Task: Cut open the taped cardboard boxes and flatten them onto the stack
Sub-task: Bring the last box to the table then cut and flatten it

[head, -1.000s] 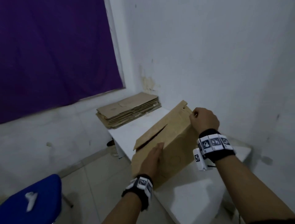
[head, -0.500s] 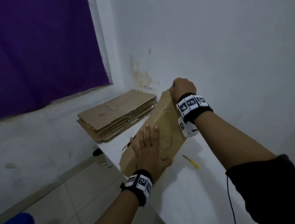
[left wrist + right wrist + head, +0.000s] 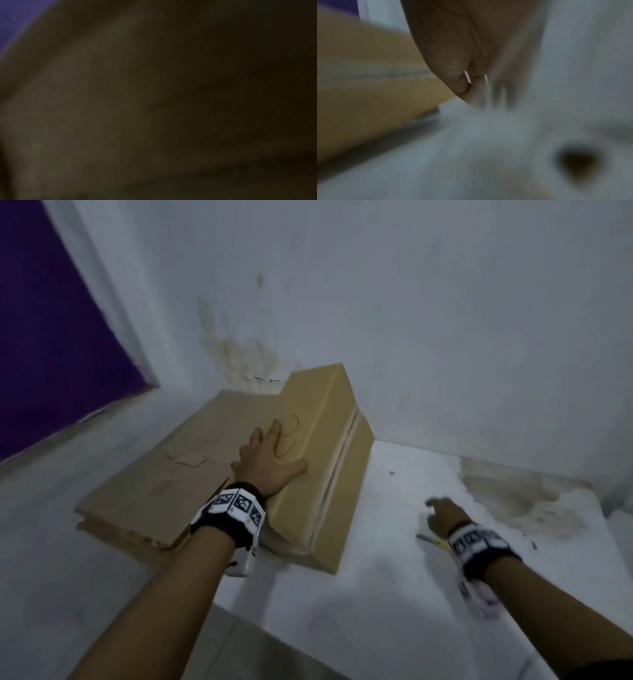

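Observation:
A flattened brown cardboard box (image 3: 329, 436) lies on the stack of flat cardboard (image 3: 137, 501) at the table's far left. Its right panel slopes down to the tabletop. My left hand (image 3: 270, 455) presses flat on the box with the fingers spread. The left wrist view is dark and shows no detail. My right hand (image 3: 443, 517) hovers blurred over the white table (image 3: 376, 559), apart from the box and holding nothing. In the right wrist view, that hand (image 3: 467, 65) has its fingers pointing down beside the cardboard (image 3: 368, 81). A yellow cutter (image 3: 434, 540) lies on the table just beneath the right wrist.
White walls close in behind and to the right of the table, with stains in the corner. A purple curtain (image 3: 51, 320) hangs at the left. Tiled floor (image 3: 239, 652) shows below the table's near edge.
The box has gone from tilted upright in both hands to lying flat on the stack. My right hand let go of its top edge and dropped toward the table near the cutter.

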